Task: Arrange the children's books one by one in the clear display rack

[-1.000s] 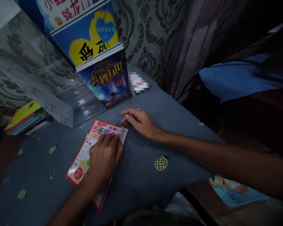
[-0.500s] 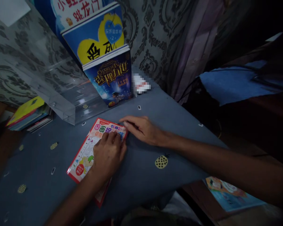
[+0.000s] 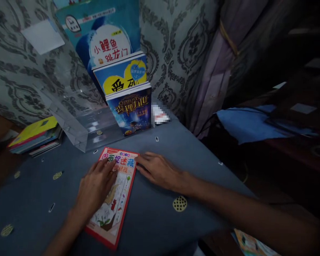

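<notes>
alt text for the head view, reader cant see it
A left hand rests on a red-bordered book on a grey tablecloth; the right hand is at the book's upper right edge. Behind, upright books sit in a clear rack, stacked books to its left.

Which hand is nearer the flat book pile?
Left: the left hand is on the red book, right of the pile; the right hand, at that book's edge, is farther.

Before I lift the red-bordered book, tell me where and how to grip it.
The red-bordered book is probably best pinched across its thickness, midway along its long right edge, coming from the right: it lies flat, that stretch is bare, while the left hand covers its upper left.
</notes>
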A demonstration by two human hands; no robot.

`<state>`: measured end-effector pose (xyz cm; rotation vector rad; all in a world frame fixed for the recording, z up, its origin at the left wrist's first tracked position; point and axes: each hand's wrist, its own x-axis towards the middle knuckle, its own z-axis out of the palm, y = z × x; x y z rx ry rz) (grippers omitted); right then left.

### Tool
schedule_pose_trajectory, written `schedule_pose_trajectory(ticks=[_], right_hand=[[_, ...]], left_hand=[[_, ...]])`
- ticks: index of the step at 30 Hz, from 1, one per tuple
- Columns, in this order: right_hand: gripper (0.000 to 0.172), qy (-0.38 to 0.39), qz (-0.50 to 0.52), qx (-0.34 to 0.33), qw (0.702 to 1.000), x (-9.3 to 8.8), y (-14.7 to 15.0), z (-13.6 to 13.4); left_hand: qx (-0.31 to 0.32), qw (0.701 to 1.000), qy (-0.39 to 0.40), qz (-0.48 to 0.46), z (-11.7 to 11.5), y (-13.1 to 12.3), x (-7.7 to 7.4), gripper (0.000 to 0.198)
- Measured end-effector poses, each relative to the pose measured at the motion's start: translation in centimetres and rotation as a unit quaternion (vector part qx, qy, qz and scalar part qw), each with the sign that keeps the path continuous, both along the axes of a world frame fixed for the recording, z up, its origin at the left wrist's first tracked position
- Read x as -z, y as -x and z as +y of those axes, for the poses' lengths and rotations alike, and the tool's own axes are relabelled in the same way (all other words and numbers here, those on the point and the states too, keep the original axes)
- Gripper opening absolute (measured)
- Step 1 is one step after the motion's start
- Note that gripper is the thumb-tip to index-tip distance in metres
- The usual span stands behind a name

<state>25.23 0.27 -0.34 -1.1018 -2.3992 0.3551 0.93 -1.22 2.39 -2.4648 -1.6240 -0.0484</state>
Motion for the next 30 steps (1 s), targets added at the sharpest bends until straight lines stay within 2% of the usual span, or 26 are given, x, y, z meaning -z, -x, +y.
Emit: schedule_pose_trajectory(ticks=[4,9,14,20,24,28,30], right_hand=[[0.020,0.020,0.023,-0.012,0.999,0.2,0.2,0.9],[0.018,0.002,-0.014,0.010,1.000,0.1,1.1,3.3],[0.018,-0.023,-0.063,0.014,0.998,-0.3,2.0,5.8],[0.030,-0.031,-0.060,0.032,0.997,0.8,2.3,6.6],[0.041,-0.025,-0.054,0.033,0.998,1.6,2.3,6.9],[0.044,-0.015,-0.045,0.034,0.998,2.1,2.4,7.3],[0.046,-0.009,-0.039,0.032,0.999,2.1,2.4,7.3]], left_hand=[[-0.038,0.999,-0.002,0.023,-0.4,-0.4,-0.3,0.034],[-0.056,0.997,0.008,0.046,-0.5,-1.6,-0.9,0.036],[-0.040,0.997,-0.018,0.061,-0.7,-2.0,-0.4,0.038],[-0.036,0.998,-0.032,0.044,-0.6,-1.9,0.4,0.039],[0.032,0.999,-0.038,-0.012,-0.7,-1.6,1.0,0.033],[0.153,0.982,0.011,-0.111,-1.5,-1.5,1.4,0.028],[0.213,0.966,0.048,-0.135,-2.1,-1.6,1.2,0.032]])
